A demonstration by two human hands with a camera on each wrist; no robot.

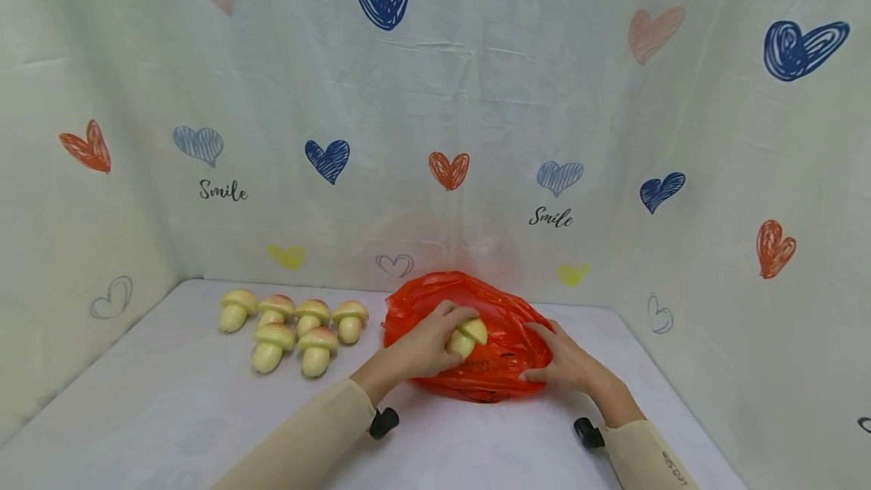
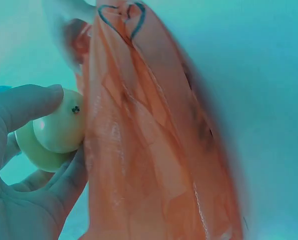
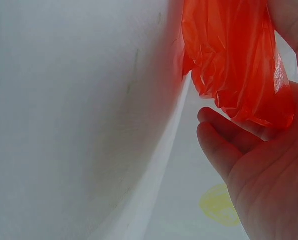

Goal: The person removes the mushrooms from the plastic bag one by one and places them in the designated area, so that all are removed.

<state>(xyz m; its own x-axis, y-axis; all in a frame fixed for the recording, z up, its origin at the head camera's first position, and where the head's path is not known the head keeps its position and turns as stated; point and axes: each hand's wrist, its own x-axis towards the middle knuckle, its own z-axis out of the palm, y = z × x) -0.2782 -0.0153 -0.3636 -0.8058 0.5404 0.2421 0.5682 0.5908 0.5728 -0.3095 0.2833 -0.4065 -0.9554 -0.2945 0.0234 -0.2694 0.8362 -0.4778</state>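
My left hand (image 1: 430, 340) grips a toy mushroom (image 1: 469, 336) with a pale stem and a yellowish cap, at the mouth of a red plastic bag (image 1: 500, 373). In the left wrist view the thumb lies over the mushroom (image 2: 59, 125), beside the bag's wall (image 2: 139, 150). My right hand (image 1: 570, 360) holds the bag's right side, thumb low and fingers at the upper rim. The right wrist view shows the bag (image 3: 233, 55) between thumb and fingers, with some fingertips (image 3: 208, 132) off the plastic. What lies inside the bag is hidden.
Several more toy mushrooms (image 1: 315, 361) stand in a group on the white table (image 1: 170, 407), left of the bag. A pale curtain (image 1: 476, 112) with printed hearts hangs behind and along both sides. Dark wrist cameras (image 1: 384, 423) sit under both wrists.
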